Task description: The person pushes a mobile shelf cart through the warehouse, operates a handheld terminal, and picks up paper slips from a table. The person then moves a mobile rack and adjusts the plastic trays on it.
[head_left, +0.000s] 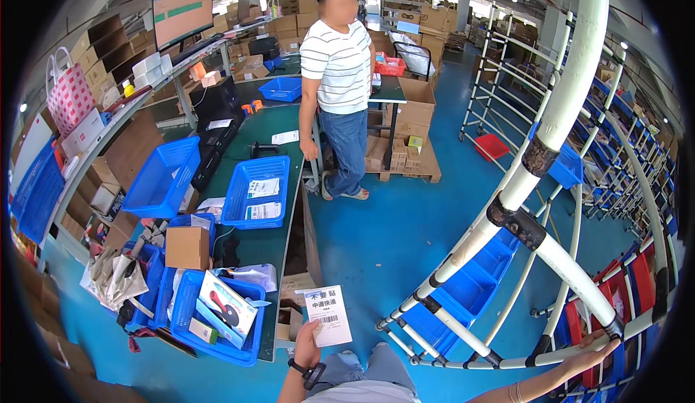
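Observation:
My left hand (307, 345), with a dark watch at its wrist, pinches a white paper sheet (333, 320) by its left edge. Black print and a barcode face up on the sheet. At the lower right my right hand (601, 351) is closed around the white tube of a pipe-frame rack (554, 255), close to a black joint. Blue bins (463, 287) sit low in that rack. Left of the sheet, a blue basket (250, 352) on the green table (286, 258) holds a white picture box (226, 303) and smaller packages.
A person (335, 70) in a striped shirt stands beyond the table. Another blue basket (279, 193) with papers, a small brown carton (187, 247) and a monitor (182, 16) are on the left. More tube racks (507, 77) stand right. Stacked cartons (413, 113) rest on a pallet.

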### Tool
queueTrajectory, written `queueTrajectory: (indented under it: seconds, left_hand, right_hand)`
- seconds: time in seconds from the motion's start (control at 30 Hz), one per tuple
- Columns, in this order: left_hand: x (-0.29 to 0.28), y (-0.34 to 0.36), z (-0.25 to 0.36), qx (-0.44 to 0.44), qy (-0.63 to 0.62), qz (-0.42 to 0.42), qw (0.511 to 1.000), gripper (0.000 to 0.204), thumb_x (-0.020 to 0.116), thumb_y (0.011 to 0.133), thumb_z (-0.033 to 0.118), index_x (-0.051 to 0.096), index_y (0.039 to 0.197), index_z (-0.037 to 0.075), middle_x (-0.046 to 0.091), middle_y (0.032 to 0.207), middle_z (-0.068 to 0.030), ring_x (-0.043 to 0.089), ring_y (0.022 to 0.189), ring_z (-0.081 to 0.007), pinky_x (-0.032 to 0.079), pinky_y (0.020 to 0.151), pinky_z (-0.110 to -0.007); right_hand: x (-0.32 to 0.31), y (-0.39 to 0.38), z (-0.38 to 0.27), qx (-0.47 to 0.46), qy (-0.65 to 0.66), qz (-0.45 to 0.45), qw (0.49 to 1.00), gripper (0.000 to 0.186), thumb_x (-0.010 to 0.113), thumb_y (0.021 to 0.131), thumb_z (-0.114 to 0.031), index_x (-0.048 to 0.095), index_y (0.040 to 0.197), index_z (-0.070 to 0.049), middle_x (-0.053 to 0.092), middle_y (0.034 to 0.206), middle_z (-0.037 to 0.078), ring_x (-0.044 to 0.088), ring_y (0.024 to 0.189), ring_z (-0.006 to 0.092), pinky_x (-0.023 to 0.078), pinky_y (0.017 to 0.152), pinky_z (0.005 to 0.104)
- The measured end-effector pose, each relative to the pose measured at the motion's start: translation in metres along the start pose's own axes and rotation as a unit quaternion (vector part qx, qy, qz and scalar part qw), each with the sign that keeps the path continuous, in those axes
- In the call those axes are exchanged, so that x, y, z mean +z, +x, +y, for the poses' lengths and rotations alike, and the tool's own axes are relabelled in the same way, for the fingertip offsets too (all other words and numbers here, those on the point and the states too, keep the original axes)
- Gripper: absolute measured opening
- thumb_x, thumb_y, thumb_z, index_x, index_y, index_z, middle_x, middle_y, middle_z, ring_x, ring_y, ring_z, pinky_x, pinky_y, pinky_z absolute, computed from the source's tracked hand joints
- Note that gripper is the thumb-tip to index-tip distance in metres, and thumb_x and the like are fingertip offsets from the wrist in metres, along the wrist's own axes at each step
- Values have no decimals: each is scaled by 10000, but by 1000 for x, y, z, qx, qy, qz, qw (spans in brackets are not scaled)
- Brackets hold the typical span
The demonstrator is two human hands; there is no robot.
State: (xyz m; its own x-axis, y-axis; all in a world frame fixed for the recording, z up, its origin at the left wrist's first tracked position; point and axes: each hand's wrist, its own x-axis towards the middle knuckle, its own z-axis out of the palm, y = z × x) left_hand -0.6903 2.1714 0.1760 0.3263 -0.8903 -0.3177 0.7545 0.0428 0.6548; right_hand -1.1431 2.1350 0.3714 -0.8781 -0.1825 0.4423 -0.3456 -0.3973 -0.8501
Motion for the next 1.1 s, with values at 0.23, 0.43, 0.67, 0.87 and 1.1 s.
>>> queueTrajectory:
  seconds: [0.23,0.43,0.67,0.87,1.1]
  left_hand:
    - [-4,0,-2,6,12,-16,1000,314,431,838,126,464,1113,-24,555,1075,-148,558,914,-216,424,787,-281]
    - [-11,1,-8,4,19,-7,1000,345,416,837,127,444,1150,-17,551,1095,-154,566,930,-235,435,802,-303]
    - [-4,-4,-5,-1,6,-10,1000,339,418,837,129,448,1141,-19,558,1076,-153,567,918,-231,437,796,-302]
    - [5,-4,3,-2,5,-2,1000,271,450,837,120,492,1056,-33,569,1025,-143,552,880,-193,410,772,-254]
    - [-13,15,9,-12,9,-26,1000,287,443,839,131,490,1076,-24,571,1035,-133,552,894,-199,403,791,-253]
  right_hand:
    - [-4,3,4,-6,9,-12,1000,484,243,883,-540,503,917,-134,376,508,-39,314,428,28,227,442,177]
    - [-5,5,3,-5,24,-4,1000,470,285,878,-538,505,864,-124,415,542,-39,316,423,28,235,431,176]
    - [-7,10,2,-5,1,-19,1000,498,243,882,-539,504,973,-125,376,520,-33,317,433,27,227,446,173]
    - [-12,9,2,-10,-5,-15,1000,499,255,876,-547,501,979,-125,378,527,-34,323,440,25,230,445,177]
    - [-4,-13,-24,2,14,58,998,415,313,869,-501,482,970,-135,410,556,-38,358,454,27,257,421,167]
